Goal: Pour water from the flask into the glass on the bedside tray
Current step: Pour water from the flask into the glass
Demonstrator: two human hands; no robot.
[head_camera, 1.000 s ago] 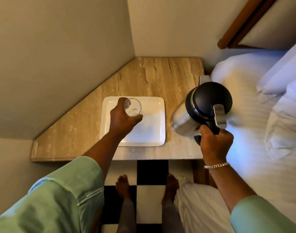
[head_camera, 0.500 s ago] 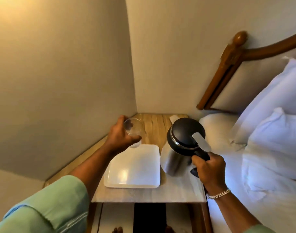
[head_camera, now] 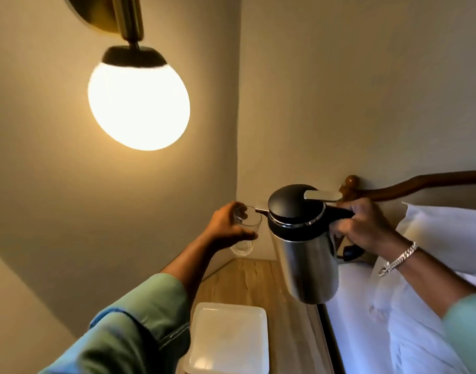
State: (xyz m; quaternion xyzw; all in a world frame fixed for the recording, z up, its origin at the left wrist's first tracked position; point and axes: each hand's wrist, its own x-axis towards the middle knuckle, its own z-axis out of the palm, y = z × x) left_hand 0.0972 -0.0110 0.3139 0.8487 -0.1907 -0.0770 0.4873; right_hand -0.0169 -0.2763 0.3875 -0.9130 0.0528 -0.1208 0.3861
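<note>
My left hand (head_camera: 226, 228) grips a clear drinking glass (head_camera: 245, 233) and holds it in the air above the bedside table. A steel flask (head_camera: 307, 265) with a black lid hangs beside it, its handle gripped by my right hand (head_camera: 363, 228). The flask's small spout sits at the glass's rim. No water stream is visible. The white square tray (head_camera: 228, 338) lies bare on the wooden bedside table (head_camera: 247, 284), below both hands.
A lit globe wall lamp (head_camera: 138, 103) on a brass arm hangs at upper left, above the glass. Walls meet in a corner behind the table. A bed with white pillows (head_camera: 434, 238) and a wooden headboard (head_camera: 420, 182) fills the right.
Both hands rose well above the table. The glass left the tray and the flask came up beside it, spout now at the glass rim. My view tilted upward, revealing the lamp.
</note>
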